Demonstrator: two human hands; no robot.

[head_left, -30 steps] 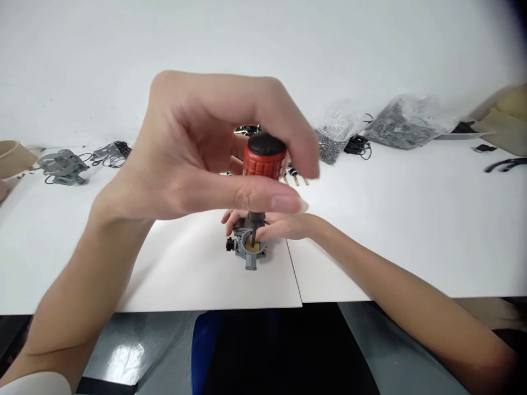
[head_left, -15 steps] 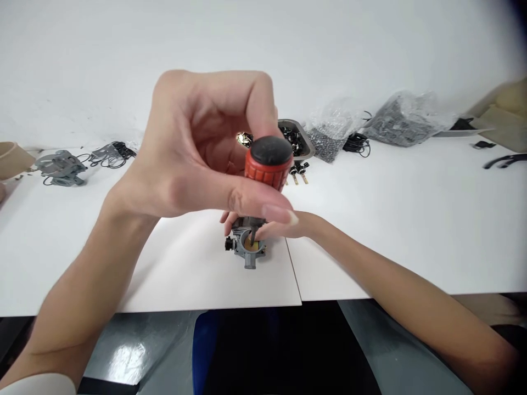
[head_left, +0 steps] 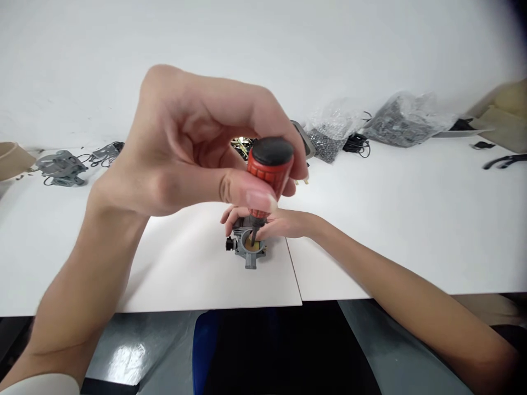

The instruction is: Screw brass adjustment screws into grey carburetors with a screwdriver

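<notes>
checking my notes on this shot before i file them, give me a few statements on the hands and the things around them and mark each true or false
1. The left hand grips a red screwdriver with a black cap. True.
2. The screwdriver lies flat on the table. False: it is held handle up, its shaft pointing down into the round opening of the grey metal part.
3. The right hand is on the grey metal part. True.
4. The clear bag of grey pieces lies at the picture's left edge. False: it lies toward the right, at the back.
5. A black knob sticks out on the picture's left of the grey metal part. True.
</notes>
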